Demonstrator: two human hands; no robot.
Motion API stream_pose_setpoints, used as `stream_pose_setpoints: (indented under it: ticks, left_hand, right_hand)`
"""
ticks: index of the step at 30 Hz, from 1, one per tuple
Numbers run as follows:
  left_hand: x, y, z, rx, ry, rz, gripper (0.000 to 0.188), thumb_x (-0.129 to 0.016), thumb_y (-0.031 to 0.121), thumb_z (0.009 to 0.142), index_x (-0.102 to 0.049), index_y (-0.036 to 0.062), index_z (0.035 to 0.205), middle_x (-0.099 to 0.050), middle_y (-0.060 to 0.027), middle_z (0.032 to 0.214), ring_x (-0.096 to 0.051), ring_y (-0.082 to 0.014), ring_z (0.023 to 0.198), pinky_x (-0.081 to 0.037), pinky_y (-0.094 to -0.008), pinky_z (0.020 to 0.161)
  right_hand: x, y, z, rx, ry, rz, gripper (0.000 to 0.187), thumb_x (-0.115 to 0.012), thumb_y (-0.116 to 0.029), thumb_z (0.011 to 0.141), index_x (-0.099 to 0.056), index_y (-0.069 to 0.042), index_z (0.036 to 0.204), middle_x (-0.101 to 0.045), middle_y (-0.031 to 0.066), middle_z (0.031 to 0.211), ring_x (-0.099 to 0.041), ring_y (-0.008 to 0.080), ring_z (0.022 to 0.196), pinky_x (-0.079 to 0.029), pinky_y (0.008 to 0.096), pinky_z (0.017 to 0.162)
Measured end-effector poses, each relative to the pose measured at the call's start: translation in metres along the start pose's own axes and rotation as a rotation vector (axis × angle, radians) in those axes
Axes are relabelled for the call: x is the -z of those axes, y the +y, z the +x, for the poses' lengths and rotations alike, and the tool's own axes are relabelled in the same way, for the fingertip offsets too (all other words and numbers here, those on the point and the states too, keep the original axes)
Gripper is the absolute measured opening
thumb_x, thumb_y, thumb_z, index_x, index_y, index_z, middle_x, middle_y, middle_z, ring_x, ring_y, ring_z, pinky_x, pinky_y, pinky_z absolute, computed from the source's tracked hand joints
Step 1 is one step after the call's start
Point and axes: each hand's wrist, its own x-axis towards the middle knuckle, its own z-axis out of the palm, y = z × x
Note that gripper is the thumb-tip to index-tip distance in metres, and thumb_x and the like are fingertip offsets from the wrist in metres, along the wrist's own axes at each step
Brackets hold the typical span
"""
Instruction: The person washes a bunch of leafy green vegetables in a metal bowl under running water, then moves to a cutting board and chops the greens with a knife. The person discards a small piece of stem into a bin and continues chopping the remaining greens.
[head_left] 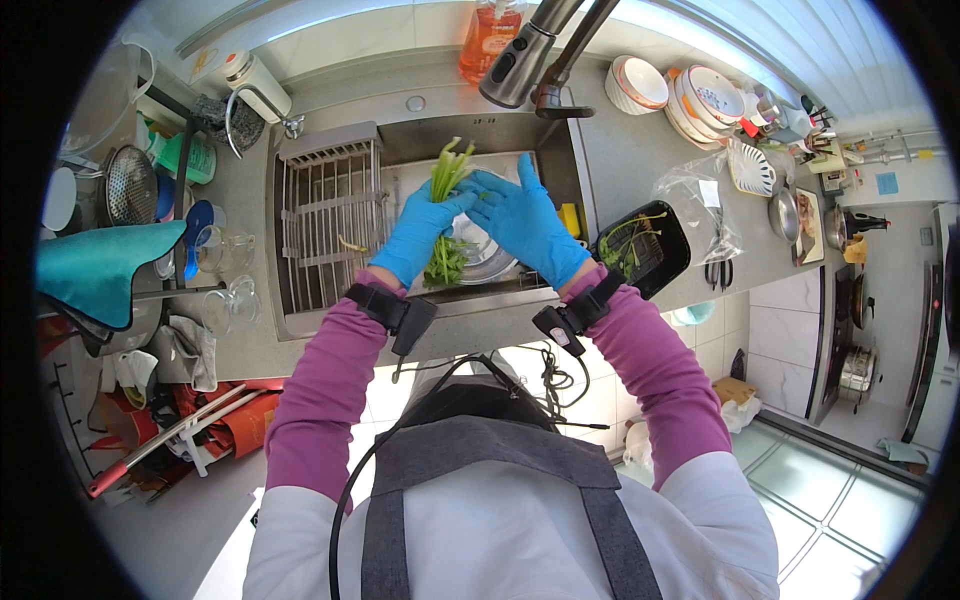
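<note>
Over the sink (560, 165), my left hand (415, 235), in a blue glove, is closed around a bunch of celery (450, 172). Its pale green stalks point away from me, and its leaves hang out on the near side of the hand. My right hand (520, 220), also gloved in blue, is beside it with fingers stretched out, the fingertips close to the stalks. Whether they touch the celery I cannot tell. Below the hands sits a round metal basin (490, 265), partly hidden by them and by the leaves.
A metal drying rack (320, 215) spans the sink's left side, with a small stalk piece on it. Right of the sink stands a black container (665, 262) with green trimmings. The faucet (515, 70) overhangs the far edge near an orange soap bottle (490, 40). Stacked bowls (700, 100) stand far right.
</note>
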Motion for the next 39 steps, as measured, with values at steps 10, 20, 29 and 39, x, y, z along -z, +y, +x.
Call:
stream_pose_setpoints:
  ticks: [10, 20, 29, 39]
  left_hand:
    - [-0.004, 0.008, 0.003, -0.025, 0.1, 0.031, 0.023, -0.062, 0.02, 0.087, -0.061, 0.0043, 0.105, -0.05, 0.0047, 0.069, -0.043, -0.0047, 0.06, -0.034, -0.0202, 0.053]
    - [0.047, 0.02, -0.007, -0.094, 0.028, -0.515, 0.014, -0.057, 0.02, 0.091, -0.057, 0.006, 0.09, -0.044, 0.0033, 0.07, -0.033, -0.0058, 0.053, -0.031, -0.0217, 0.051]
    - [0.076, 0.044, -0.014, -0.152, -0.146, -0.794, 0.014, -0.046, 0.016, 0.096, -0.05, 0.0059, 0.087, -0.023, 0.0035, 0.063, -0.022, -0.0066, 0.051, -0.021, -0.0228, 0.047]
    - [0.04, 0.039, -0.012, -0.182, -0.111, -0.751, 0.02, -0.048, 0.019, 0.095, -0.046, 0.0083, 0.078, -0.022, 0.0046, 0.06, -0.02, -0.0073, 0.049, -0.019, -0.0242, 0.046]
  right_hand:
    - [-0.008, -0.003, -0.004, -0.056, -0.064, -0.04, 0.08, -0.04, -0.063, 0.087, -0.038, 0.004, 0.131, -0.05, 0.0177, 0.122, -0.053, 0.0274, 0.104, -0.041, 0.0361, 0.094]
    - [0.047, -0.012, -0.002, -0.096, 0.087, -1.174, 0.049, -0.048, -0.039, 0.092, -0.055, 0.001, 0.12, -0.056, 0.0153, 0.121, -0.055, 0.027, 0.108, -0.041, 0.0354, 0.097]
    - [0.059, 0.019, -0.005, -0.095, 0.085, -1.043, 0.036, -0.06, -0.027, 0.087, -0.061, 0.0, 0.111, -0.065, 0.0119, 0.096, -0.063, 0.0173, 0.083, -0.049, 0.0256, 0.079]
    - [0.027, 0.056, 0.016, -0.327, 0.108, 0.213, 0.068, -0.059, -0.044, 0.085, -0.036, 0.001, 0.13, -0.052, 0.0214, 0.117, -0.053, 0.0306, 0.11, -0.046, 0.042, 0.093]
